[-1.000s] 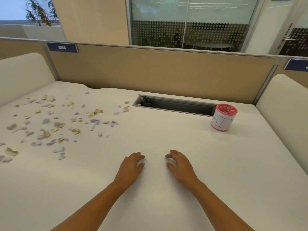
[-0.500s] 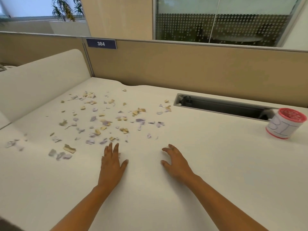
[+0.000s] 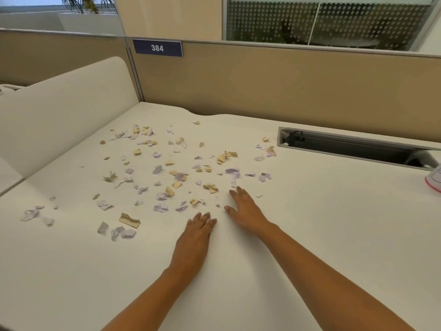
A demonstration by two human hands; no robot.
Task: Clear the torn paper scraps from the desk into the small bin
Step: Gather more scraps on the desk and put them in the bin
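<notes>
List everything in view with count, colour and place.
paper scraps: dozens, lilac and tan, scattered over desk's left half
desk: one, white, foreground
small bin: one, white with red base, cut off at right edge
cable slot: one, grey, rear right of desk
partition: one, beige, behind desk
number plate: one, blue, reads 384, on partition
side screen: one, cream, left of desk
left hand: one, flat, beside scraps
right hand: one, fingers straight, at nearest scraps
</notes>
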